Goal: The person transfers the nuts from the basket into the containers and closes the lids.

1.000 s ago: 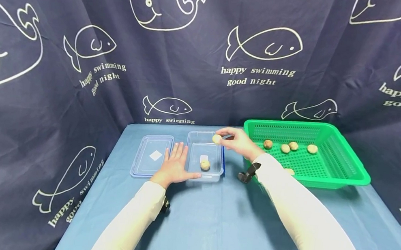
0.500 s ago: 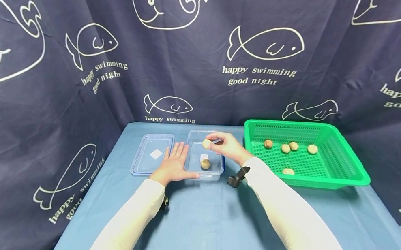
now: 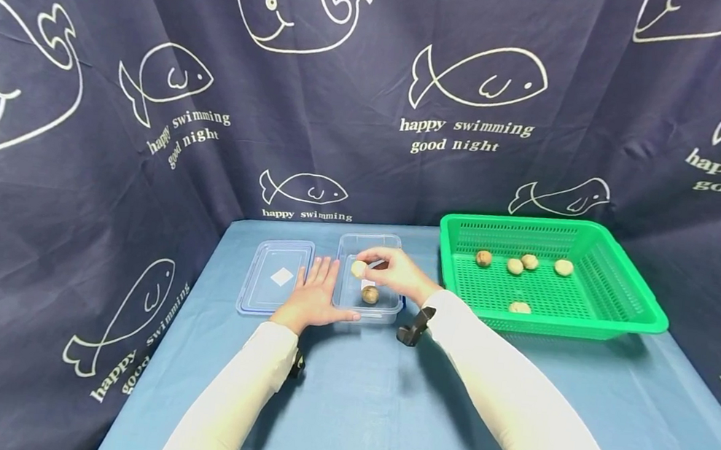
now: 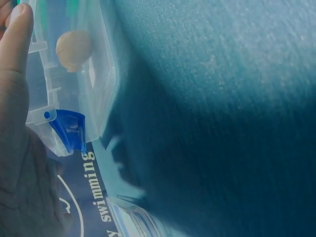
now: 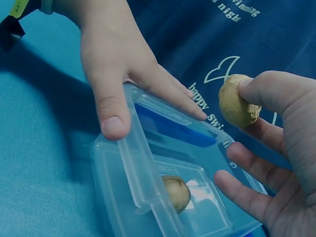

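My right hand pinches a walnut between thumb and fingers, above the clear plastic box. Another walnut lies on the box floor near its front end; it also shows through the box wall in the left wrist view. My left hand rests with straight, spread fingers along the left rim of the box, the thumb across its front corner. Blue clasps edge the box, and one blue clasp hangs down in the left wrist view.
A green slotted basket stands to the right with several walnuts in it. The box's lid lies flat at the left. Behind the blue-covered table hangs a dark curtain printed with fish.
My right hand has carried the walnut leftward and toward me, from the box's far right corner to over its middle. My left hand has stayed in place.
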A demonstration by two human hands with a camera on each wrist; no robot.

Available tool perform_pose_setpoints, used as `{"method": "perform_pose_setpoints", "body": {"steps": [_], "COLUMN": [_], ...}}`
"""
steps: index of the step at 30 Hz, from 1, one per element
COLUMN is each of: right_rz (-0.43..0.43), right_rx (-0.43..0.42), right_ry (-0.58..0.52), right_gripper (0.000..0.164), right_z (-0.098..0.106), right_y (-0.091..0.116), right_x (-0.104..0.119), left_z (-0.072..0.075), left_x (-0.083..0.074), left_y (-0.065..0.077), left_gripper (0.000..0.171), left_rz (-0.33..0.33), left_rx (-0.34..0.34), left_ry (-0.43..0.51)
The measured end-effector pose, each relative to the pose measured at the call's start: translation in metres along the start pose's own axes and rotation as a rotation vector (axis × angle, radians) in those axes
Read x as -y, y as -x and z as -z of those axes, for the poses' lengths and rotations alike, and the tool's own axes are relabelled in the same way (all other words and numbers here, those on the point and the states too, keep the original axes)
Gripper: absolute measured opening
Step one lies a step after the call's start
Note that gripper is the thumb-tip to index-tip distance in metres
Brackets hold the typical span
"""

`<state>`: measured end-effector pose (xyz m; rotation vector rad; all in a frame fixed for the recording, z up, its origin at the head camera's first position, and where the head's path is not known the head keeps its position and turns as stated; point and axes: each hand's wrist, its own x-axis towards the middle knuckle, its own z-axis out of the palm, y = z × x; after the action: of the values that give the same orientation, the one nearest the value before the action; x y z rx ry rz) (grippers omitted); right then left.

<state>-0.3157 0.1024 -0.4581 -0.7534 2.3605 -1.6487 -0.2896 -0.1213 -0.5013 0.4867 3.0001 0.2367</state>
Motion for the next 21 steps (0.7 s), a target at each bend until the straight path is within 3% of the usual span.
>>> {"method": "perform_pose_setpoints", "body": {"steps": [10,21], "right_rz": [0.014,0.033], "right_rx": [0.012,0.008], "right_ry": [0.021,-0.01], "right_gripper": [0.035,0.04], "right_z": [-0.009,-0.013], "right_y": [0.002,0.0], "right_x": [-0.001,-0.003], "left_z": [-0.001,-0.003], "left_x": [0.0,0.002], "left_y": [0.002,0.001], "left_gripper": [0.128,0.127], "left_rz": [-0.01,-0.009], "left_rx": [-0.011,-0.007], "left_ry": [0.036,0.054]}}
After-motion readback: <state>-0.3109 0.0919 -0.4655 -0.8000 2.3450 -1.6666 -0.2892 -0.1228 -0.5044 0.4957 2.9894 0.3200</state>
